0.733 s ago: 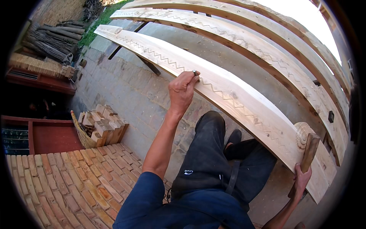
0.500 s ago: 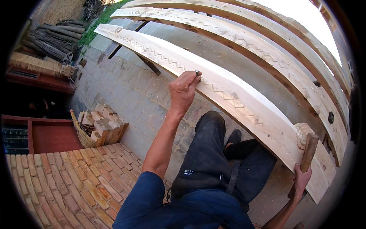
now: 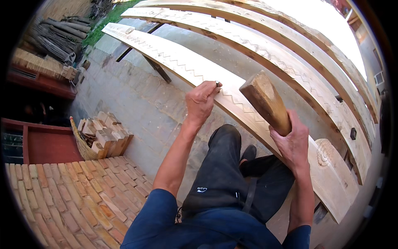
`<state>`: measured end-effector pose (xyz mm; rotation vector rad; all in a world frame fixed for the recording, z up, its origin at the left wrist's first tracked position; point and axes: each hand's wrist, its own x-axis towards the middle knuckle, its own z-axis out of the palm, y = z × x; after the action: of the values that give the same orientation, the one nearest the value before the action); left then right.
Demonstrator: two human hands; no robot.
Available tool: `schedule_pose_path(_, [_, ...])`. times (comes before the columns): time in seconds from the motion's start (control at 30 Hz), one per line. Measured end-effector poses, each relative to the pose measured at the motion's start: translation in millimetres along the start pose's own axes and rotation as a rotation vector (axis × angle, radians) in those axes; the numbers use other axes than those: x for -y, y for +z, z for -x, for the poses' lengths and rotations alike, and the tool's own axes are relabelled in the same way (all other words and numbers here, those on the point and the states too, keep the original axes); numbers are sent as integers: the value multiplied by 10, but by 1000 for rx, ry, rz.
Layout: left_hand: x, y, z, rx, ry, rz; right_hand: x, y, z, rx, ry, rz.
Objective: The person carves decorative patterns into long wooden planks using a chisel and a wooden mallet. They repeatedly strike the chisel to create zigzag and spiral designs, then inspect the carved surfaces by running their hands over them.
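Observation:
My left hand [image 3: 201, 101] is closed around a small metal chisel [image 3: 217, 84], whose tip rests on the near long wooden beam [image 3: 174, 60] at its carved zigzag band. My right hand [image 3: 293, 143] grips a wooden mallet [image 3: 265, 101], raised above the beam with its thick head pointing up and left, close to the chisel. A round carved rosette [image 3: 325, 153] shows on the beam's right end, just past my right hand. My dark trousers and one shoe sit below the beam.
Two more carved beams [image 3: 265, 50] lie parallel behind the first, on dark trestle legs [image 3: 159, 70]. A basket of wood offcuts [image 3: 103, 135] stands on the paved ground at left. Brick paving [image 3: 62, 199] fills the lower left; stacked poles [image 3: 58, 35] lie at upper left.
My right hand has swung the mallet up from low at the beam's right end to above the beam near the chisel. The left hand stays on the chisel.

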<state>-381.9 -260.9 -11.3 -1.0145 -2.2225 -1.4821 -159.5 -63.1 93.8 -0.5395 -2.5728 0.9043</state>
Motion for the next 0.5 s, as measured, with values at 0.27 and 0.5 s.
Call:
schedule_pose_path(0.27, [-36,-17,2,-20,7,-62,158,434,-558,132,-117,60])
schedule_pose_path(0.5, [-59,-13,-2,11,-15,-133,25,477,-659,218,-196,270])
